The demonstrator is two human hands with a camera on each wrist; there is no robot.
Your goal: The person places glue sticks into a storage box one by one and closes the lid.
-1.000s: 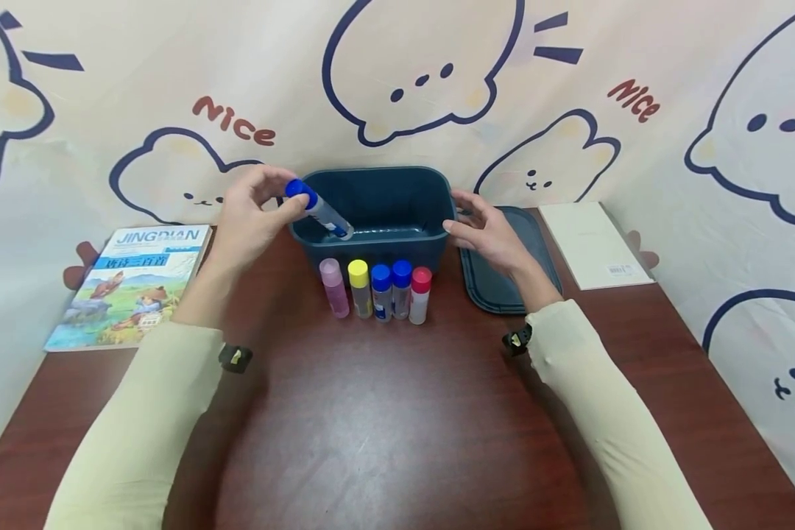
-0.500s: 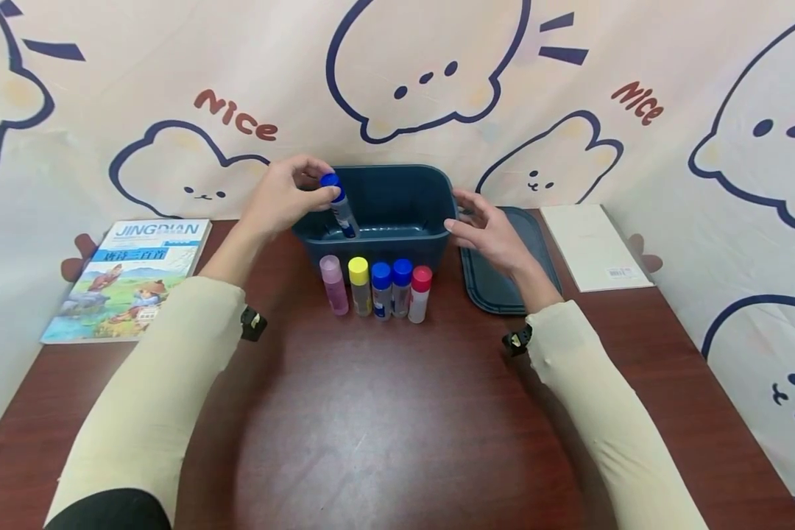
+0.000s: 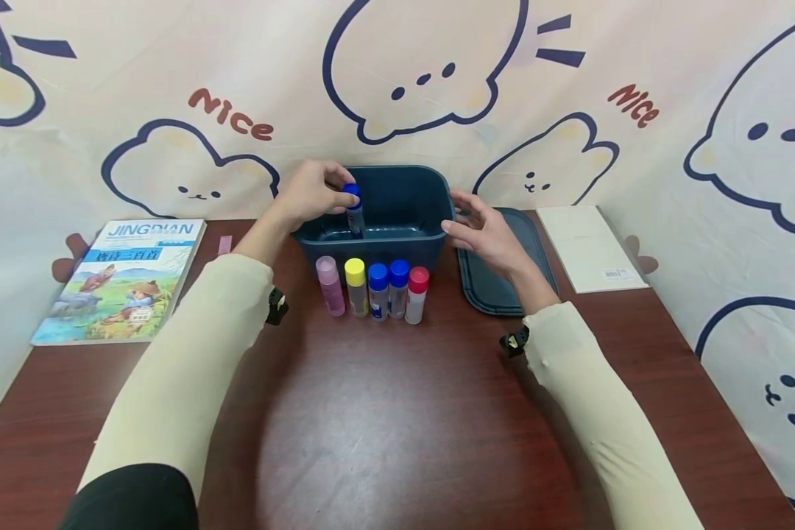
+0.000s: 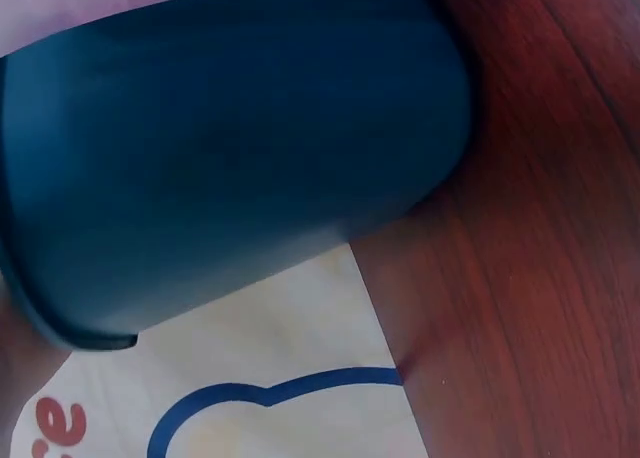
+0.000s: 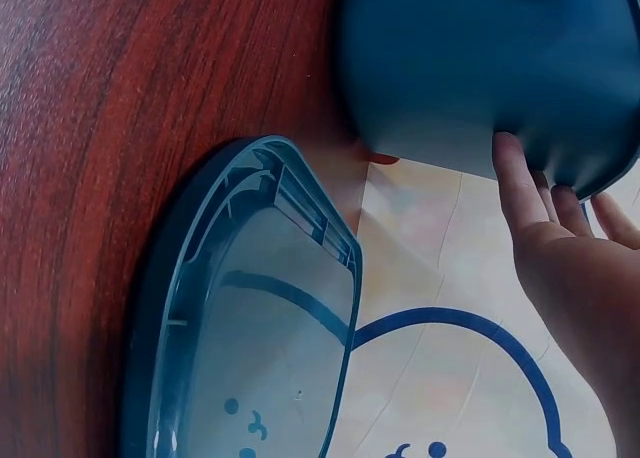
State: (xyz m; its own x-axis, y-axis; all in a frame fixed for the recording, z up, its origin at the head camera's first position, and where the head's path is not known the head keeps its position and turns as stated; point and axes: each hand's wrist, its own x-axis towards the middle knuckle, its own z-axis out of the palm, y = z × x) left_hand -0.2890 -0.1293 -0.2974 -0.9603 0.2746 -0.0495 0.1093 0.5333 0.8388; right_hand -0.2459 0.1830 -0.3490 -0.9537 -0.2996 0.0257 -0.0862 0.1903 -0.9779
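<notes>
My left hand (image 3: 313, 193) pinches a blue-capped glue stick (image 3: 355, 217) between thumb and fingers. The stick stands nearly upright, its lower end inside the dark teal bin (image 3: 397, 241); whether it touches the floor of the bin I cannot tell. At the bin's right end, my right hand (image 3: 486, 228) rests its fairly straight fingertips against the outer wall, as the right wrist view shows on the bin (image 5: 480, 78). Before the bin stands a row of glue sticks: pink (image 3: 331, 287), yellow-capped (image 3: 356, 287), two blue-capped (image 3: 378, 291) and red-capped (image 3: 417, 294).
The bin's teal lid (image 3: 480, 283) lies to its right, with a white book (image 3: 589, 246) beyond it. At the left lies an illustrated book (image 3: 122, 283), near a small pink piece (image 3: 225, 244). A printed cloth (image 3: 291, 73) hangs behind the brown table (image 3: 397, 412).
My left hand has moved right over the bin, turning the glue stick from slanted to nearly upright and lowering it inside. The right hand stays at the bin's end.
</notes>
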